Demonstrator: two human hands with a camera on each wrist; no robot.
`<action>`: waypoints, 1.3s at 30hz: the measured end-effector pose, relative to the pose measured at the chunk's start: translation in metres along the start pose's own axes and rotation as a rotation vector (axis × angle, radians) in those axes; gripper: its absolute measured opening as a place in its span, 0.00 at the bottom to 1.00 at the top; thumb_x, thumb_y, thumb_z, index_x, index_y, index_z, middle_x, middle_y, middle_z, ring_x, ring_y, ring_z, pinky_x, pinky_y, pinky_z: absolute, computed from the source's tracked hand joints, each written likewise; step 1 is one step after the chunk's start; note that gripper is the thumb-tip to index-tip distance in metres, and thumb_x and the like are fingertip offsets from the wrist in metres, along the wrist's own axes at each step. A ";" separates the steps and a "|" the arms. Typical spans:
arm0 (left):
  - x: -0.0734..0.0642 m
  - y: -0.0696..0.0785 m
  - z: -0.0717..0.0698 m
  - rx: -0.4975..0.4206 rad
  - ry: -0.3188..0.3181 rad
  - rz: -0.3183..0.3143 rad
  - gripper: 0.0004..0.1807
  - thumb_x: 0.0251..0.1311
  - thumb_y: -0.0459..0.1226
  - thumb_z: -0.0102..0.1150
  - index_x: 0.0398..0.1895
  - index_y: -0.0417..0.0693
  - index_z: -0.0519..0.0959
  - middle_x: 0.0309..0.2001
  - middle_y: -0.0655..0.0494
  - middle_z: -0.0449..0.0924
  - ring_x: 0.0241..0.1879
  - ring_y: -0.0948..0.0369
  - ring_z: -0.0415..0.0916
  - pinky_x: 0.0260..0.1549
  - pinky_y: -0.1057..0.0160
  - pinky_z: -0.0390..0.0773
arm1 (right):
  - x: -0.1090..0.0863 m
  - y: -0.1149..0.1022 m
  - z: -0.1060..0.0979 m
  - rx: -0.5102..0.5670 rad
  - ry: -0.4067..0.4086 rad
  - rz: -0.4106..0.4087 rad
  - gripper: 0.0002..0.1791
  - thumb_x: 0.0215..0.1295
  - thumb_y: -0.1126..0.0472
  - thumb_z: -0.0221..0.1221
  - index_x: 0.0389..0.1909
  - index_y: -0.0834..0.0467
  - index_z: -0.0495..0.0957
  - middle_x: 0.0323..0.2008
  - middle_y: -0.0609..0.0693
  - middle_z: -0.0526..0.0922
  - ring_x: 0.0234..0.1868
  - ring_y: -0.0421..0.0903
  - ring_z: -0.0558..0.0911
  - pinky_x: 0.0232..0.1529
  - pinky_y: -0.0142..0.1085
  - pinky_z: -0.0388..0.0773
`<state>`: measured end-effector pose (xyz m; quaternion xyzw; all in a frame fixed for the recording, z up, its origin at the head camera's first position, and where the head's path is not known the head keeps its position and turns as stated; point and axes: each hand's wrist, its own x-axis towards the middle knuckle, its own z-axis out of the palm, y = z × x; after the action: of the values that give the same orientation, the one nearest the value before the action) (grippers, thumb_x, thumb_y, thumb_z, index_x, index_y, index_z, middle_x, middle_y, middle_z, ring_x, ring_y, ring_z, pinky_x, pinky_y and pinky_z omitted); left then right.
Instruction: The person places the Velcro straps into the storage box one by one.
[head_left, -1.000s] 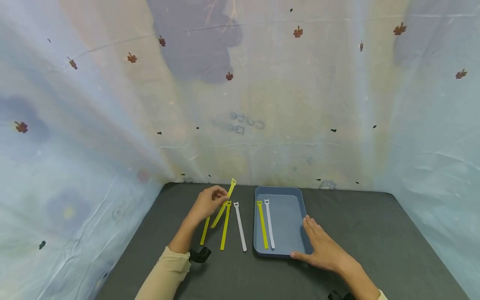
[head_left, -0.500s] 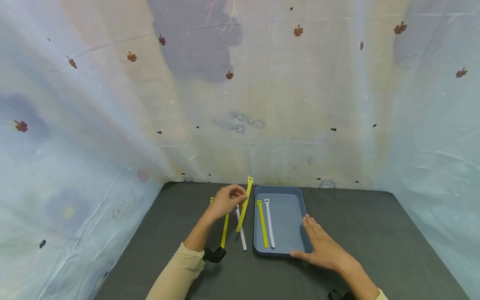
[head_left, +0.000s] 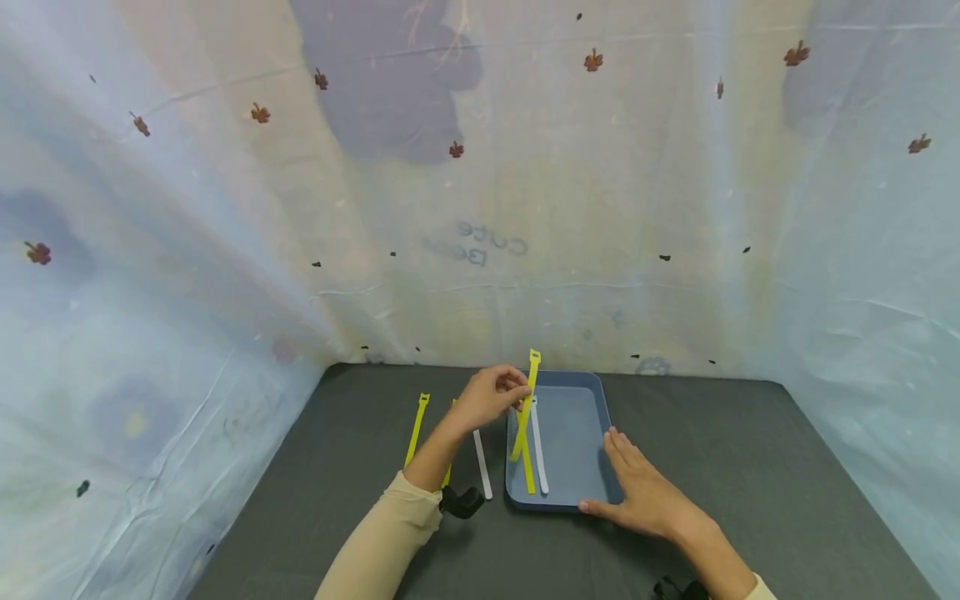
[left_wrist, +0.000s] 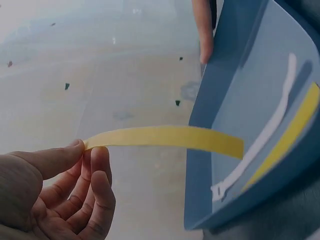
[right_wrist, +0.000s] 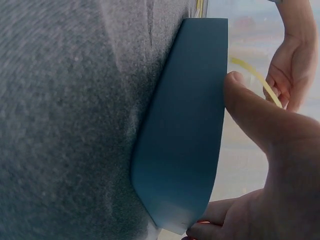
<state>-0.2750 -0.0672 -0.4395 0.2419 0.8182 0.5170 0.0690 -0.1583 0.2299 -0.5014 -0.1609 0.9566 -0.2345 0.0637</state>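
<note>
My left hand (head_left: 489, 398) pinches a yellow hook-and-loop cable tie (head_left: 533, 371) between thumb and forefinger, over the left side of a blue-grey tray (head_left: 585, 442). In the left wrist view the held cable tie (left_wrist: 160, 136) bends slightly, its tail reaching over the tray. Inside the tray lie a white cable tie (head_left: 540, 458) and another yellow one (head_left: 529, 479), side by side. My right hand (head_left: 648, 496) rests at the tray's near right corner, fingers straight along the right side. The right wrist view has its thumb (right_wrist: 235, 82) touching the rim.
Left of the tray, on the dark tabletop (head_left: 750, 467), lie a yellow cable tie (head_left: 417, 429), a second yellow tie (head_left: 447, 479) mostly behind my left forearm, and a white tie (head_left: 483, 471). A patterned curtain (head_left: 525, 208) stands behind and along both sides.
My left hand has carried the yellow cable tie rightward from above the ties on the table to over the tray. The right hand and tray have stayed put.
</note>
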 end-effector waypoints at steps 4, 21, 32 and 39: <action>0.010 0.003 0.012 -0.027 -0.011 -0.020 0.10 0.77 0.39 0.65 0.53 0.42 0.83 0.42 0.50 0.89 0.42 0.43 0.89 0.41 0.46 0.90 | 0.000 0.000 0.000 0.005 0.000 0.000 0.72 0.61 0.23 0.66 0.83 0.73 0.49 0.84 0.71 0.47 0.84 0.70 0.50 0.80 0.67 0.54; 0.034 -0.004 0.059 -0.216 -0.124 -0.143 0.11 0.77 0.37 0.65 0.53 0.38 0.81 0.38 0.45 0.89 0.47 0.32 0.87 0.52 0.33 0.85 | 0.003 0.004 0.001 -0.009 -0.021 0.021 0.73 0.59 0.21 0.66 0.84 0.71 0.48 0.85 0.69 0.46 0.85 0.69 0.49 0.80 0.67 0.54; 0.049 -0.022 0.072 -0.121 -0.025 -0.279 0.06 0.74 0.31 0.66 0.47 0.36 0.81 0.32 0.42 0.89 0.42 0.36 0.89 0.44 0.44 0.90 | 0.003 0.005 0.002 -0.007 0.000 -0.001 0.72 0.60 0.21 0.65 0.84 0.72 0.49 0.85 0.70 0.47 0.84 0.70 0.50 0.79 0.67 0.55; 0.055 -0.032 0.075 0.019 0.007 -0.307 0.03 0.72 0.30 0.67 0.41 0.38 0.82 0.29 0.43 0.89 0.33 0.46 0.91 0.34 0.54 0.91 | 0.003 0.006 0.002 -0.007 0.013 -0.010 0.72 0.61 0.22 0.66 0.83 0.72 0.49 0.85 0.70 0.47 0.84 0.70 0.50 0.79 0.67 0.57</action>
<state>-0.3062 0.0088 -0.4941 0.1125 0.8507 0.4935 0.1420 -0.1627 0.2332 -0.5062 -0.1643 0.9570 -0.2326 0.0556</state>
